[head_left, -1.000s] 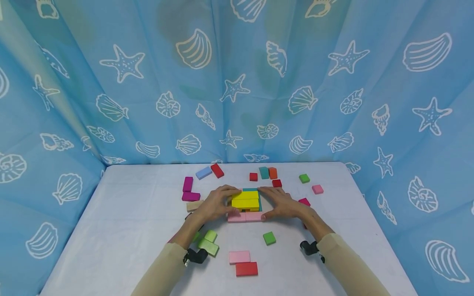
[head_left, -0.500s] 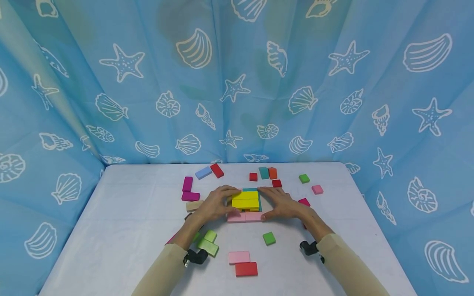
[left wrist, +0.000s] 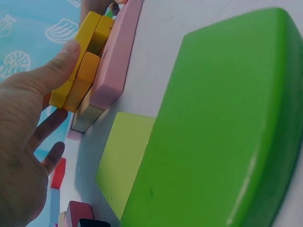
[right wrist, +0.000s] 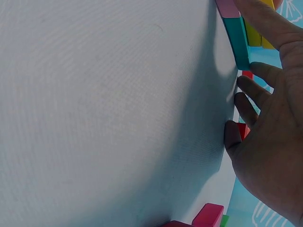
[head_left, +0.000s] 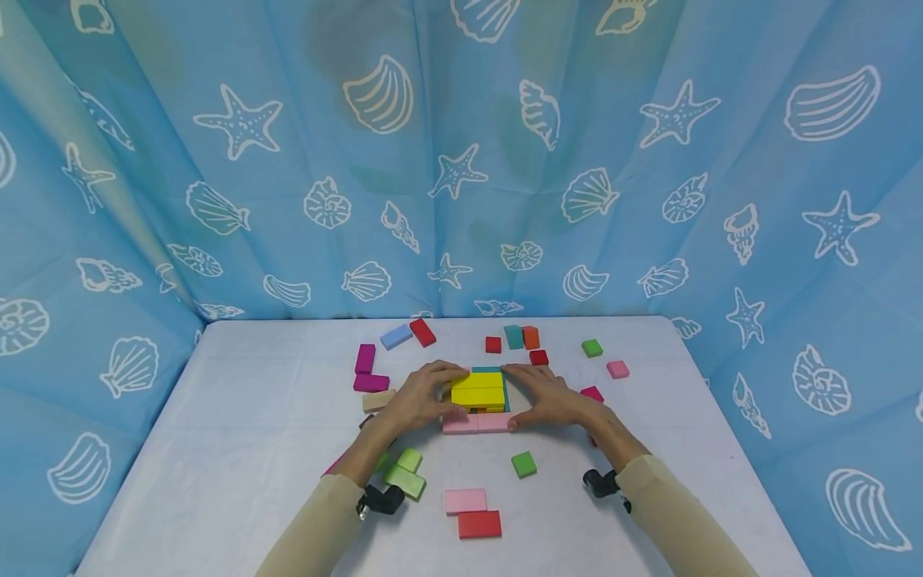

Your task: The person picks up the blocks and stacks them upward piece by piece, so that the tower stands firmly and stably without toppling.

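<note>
A low block structure (head_left: 479, 422) lies mid-table: yellow blocks (head_left: 478, 389) on top, pink blocks along the front and teal at its back and right end. My left hand (head_left: 417, 397) is at its left end, thumb near the front and index finger at the back. In the left wrist view, the left thumb touches the upper yellow block (left wrist: 85, 42), above an orange-yellow block (left wrist: 84, 78) and a pink block (left wrist: 116, 56). My right hand (head_left: 551, 397) is at the right end, fingers extended, thumb by the front pink block and fingertips by the teal block (right wrist: 236, 42).
Light green blocks (head_left: 406, 482) lie by the left forearm. A pink block (head_left: 465, 502), a red block (head_left: 479, 525) and a green block (head_left: 524, 464) lie in front. Purple blocks (head_left: 371, 383) sit left, with several coloured blocks behind. A blue shell-print curtain (head_left: 461, 160) surrounds the table.
</note>
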Motion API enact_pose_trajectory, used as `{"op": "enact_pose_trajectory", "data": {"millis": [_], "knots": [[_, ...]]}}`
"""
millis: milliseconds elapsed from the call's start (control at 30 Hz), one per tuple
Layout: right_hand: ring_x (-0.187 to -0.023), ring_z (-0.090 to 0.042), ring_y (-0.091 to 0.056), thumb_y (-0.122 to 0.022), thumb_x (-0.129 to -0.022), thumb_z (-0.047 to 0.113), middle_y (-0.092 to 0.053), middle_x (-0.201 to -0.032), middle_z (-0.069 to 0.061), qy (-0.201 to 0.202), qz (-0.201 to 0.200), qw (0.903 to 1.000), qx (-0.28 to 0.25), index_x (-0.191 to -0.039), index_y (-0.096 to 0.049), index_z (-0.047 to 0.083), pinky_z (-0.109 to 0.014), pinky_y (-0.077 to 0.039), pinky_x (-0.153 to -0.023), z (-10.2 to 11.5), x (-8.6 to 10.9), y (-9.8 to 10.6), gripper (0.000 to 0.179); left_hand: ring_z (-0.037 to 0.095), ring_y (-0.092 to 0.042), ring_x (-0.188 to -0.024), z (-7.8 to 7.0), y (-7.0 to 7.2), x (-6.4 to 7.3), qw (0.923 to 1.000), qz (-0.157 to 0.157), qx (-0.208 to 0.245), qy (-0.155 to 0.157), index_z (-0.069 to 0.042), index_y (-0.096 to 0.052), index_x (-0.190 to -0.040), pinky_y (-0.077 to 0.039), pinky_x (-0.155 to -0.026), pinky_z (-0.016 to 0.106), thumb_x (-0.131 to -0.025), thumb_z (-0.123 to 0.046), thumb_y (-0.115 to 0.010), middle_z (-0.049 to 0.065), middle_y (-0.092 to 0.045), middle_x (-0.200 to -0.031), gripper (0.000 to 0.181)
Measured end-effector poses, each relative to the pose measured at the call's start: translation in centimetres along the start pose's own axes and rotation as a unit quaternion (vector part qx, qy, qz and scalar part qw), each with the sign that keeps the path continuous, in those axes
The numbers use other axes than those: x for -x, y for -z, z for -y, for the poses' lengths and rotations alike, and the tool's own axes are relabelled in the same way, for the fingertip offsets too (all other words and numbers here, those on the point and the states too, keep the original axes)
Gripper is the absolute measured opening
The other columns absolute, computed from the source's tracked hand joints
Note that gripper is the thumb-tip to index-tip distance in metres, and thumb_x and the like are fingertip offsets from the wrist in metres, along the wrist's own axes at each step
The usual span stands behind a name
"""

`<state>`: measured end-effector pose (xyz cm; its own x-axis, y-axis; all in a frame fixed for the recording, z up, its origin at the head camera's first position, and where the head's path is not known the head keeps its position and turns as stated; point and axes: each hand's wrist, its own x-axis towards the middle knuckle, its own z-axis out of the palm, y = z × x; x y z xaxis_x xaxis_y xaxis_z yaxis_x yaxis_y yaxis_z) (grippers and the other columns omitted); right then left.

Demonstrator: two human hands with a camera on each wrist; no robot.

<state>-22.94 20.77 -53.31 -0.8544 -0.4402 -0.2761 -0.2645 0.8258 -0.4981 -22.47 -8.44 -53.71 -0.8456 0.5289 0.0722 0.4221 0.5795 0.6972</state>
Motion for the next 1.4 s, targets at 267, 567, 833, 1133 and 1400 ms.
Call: {"op": "enact_pose_trajectory", "data": {"millis": [267, 567, 833, 1133, 1400], "knots": [[-0.152, -0.032, -0.016, -0.087, -0.065, 0.058, -0.025, -0.165, 0.001, -0.004, 0.002, 1.0000, -0.002, -0.159, -0.026, 0.039, -0.074, -0.016, -0.112, 0.0, 0.0, 0.0, 0.113, 0.023, -0.048, -0.133, 0.0, 0.1, 0.0, 1.0000, 0.003, 0.002, -0.002, -0.022, -0.059, -0.142, -0.041, -0.110, 0.048, -0.084, -0.032, -0.082, -0.001, -0.056, -0.140, 0.063], [-0.151, -0.034, -0.018, -0.087, -0.066, 0.057, -0.026, -0.165, -0.001, -0.001, 0.002, 1.0000, -0.006, -0.159, -0.027, 0.036, -0.074, -0.015, -0.112, 0.0, 0.1, 0.2, 0.113, 0.022, -0.047, -0.135, 0.2, 0.6, 0.3, 0.9997, -0.011, -0.005, 0.020, -0.027, -0.058, -0.142, -0.042, -0.109, 0.051, -0.081, -0.039, -0.084, -0.004, -0.056, -0.143, 0.067], [-0.151, -0.032, -0.018, -0.088, -0.065, 0.055, -0.027, -0.165, 0.001, 0.001, -0.002, 0.9999, -0.011, -0.159, -0.027, 0.037, -0.073, -0.021, -0.111, -0.1, 0.0, 0.0, 0.114, 0.026, -0.046, -0.135, 0.7, 2.2, 1.6, 0.9981, -0.026, -0.001, 0.056, -0.028, -0.059, -0.142, -0.040, -0.110, 0.056, -0.082, -0.040, -0.083, -0.003, -0.056, -0.143, 0.066], [-0.151, -0.032, -0.018, -0.089, -0.065, 0.052, -0.027, -0.165, 0.000, -0.011, -0.002, 0.9998, -0.015, -0.159, -0.027, 0.037, -0.073, -0.026, -0.109, -0.1, 0.1, -0.3, 0.114, 0.021, -0.054, -0.122, 2.2, 4.3, 4.1, 0.9930, -0.006, -0.030, 0.114, -0.030, -0.057, -0.144, -0.050, -0.100, 0.047, -0.083, -0.034, -0.083, -0.003, -0.060, -0.134, 0.066], [-0.151, -0.031, -0.018, -0.089, -0.065, 0.053, -0.027, -0.165, 0.002, -0.004, -0.007, 0.9999, -0.011, -0.159, -0.026, 0.039, -0.072, -0.024, -0.110, -0.2, 0.0, -0.3, 0.114, 0.022, -0.053, -0.121, 4.1, 6.8, 6.3, 0.9914, 0.005, -0.050, 0.121, -0.023, -0.060, -0.141, -0.050, -0.098, 0.044, -0.090, -0.025, -0.078, -0.001, -0.064, -0.129, 0.054]]}}
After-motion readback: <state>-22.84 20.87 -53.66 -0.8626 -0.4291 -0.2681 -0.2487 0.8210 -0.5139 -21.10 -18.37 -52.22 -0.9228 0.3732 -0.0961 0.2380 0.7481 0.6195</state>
